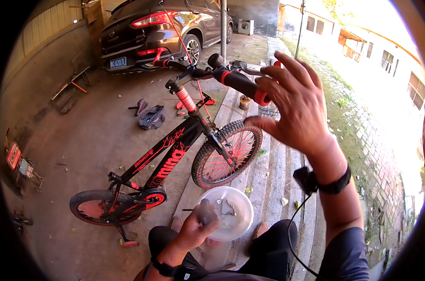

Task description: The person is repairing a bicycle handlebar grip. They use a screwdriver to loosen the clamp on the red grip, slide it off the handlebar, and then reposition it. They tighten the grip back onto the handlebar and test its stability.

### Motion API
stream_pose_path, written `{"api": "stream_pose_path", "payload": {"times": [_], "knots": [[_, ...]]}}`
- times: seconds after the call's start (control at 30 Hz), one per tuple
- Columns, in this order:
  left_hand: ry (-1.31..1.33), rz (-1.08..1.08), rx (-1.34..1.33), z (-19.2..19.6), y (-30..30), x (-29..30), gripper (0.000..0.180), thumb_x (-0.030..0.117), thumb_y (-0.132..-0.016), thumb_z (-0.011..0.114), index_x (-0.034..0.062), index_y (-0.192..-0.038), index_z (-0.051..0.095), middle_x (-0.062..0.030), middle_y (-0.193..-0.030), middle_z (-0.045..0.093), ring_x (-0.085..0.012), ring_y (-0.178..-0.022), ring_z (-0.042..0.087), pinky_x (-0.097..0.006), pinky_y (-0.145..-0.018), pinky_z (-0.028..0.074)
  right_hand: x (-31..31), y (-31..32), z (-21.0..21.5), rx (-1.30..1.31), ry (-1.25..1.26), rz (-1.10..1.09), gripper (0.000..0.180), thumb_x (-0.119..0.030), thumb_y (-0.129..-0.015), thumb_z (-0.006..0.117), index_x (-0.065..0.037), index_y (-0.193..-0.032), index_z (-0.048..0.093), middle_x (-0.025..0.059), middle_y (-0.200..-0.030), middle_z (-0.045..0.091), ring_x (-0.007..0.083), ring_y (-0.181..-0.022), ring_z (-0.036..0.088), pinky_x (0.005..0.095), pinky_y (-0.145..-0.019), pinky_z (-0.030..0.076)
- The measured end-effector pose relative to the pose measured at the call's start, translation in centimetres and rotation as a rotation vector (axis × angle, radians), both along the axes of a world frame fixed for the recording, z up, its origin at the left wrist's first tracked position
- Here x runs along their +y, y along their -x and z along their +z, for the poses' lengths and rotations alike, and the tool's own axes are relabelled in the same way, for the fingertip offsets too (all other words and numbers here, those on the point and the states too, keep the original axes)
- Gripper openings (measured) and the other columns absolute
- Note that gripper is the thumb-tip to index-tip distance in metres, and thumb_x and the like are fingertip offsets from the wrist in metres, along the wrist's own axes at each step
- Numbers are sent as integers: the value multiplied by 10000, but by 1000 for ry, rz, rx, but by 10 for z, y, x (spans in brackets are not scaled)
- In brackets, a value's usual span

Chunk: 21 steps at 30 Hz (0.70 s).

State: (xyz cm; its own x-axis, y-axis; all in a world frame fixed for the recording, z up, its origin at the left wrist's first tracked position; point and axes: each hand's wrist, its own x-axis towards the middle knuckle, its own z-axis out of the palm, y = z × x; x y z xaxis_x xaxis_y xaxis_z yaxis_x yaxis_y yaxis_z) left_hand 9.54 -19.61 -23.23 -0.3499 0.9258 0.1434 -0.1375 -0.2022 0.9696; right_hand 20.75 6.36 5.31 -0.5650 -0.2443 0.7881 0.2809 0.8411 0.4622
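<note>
Nearest the camera, the person sits on concrete steps (268, 178), dark trousers at the lower edge. The left hand (193, 232) is closed around a small grey object (206, 211), held over the near rim of a white plastic plate (243, 220); what the object is cannot be made out, since it blurs and the fingers cover its lower part. A few small metal parts (227, 207) lie loose on the plate, which suggests that something has already been taken apart and not yet refitted, though their kind is too small to tell.

Higher up, the right hand (294, 110) is raised with fingers spread wide, holding nothing, its fingertips just beside the red-ended handlebar grip (243, 84); whether they touch it is unclear. A dark band with a small device and a trailing cable sits on that wrist.

Beyond the hands, the black and red bicycle (168, 154) stands upright just beside the steps, both wheels fitted, the front wheel (226, 152) turned toward the person. No saddle shows, so the work looks partway done at most.

Farther off, a dark bag (151, 117) lies on the ground, and a brown car (165, 28) is parked behind. The fisheye rim cuts off the things at the far left.
</note>
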Motion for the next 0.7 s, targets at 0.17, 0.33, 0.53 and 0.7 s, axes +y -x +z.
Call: {"api": "stream_pose_path", "payload": {"times": [0.17,0.33,0.53,0.7], "knots": [[102,19,-119,-20,5,-18,441,150,-943,701,37,-1290,453,-76,-1005,621,-152,-822,642,-265,-676,508,16,21,9,-170,51,-40,369,-414,-719,798,-127,-716,566,40,-791,569,242,-897,580,387,-761,503],[67,50,-158,-30,4,-22,436,144,-942,701,20,-1281,456,-72,-996,628,-144,-812,645,-264,-665,510,21,30,5,-141,-9,-16,322,-341,-747,768,-112,-680,552,47,-693,556,234,-802,575,369,-648,517],[78,106,-154,-38,5,-29,427,133,-946,694,10,-1284,463,-70,-980,638,-143,-793,646,-261,-657,511,14,28,7,-195,31,-75,292,-284,-743,782,-99,-721,557,48,-712,563,266,-782,584,403,-635,509],[105,128,-182,-41,4,-32,427,136,-949,691,11,-1287,461,-70,-974,638,-142,-785,646,-260,-655,510,10,29,4,-188,41,-96,285,-278,-746,783,-102,-722,560,49,-719,571,263,-793,585,407,-654,509]]}}
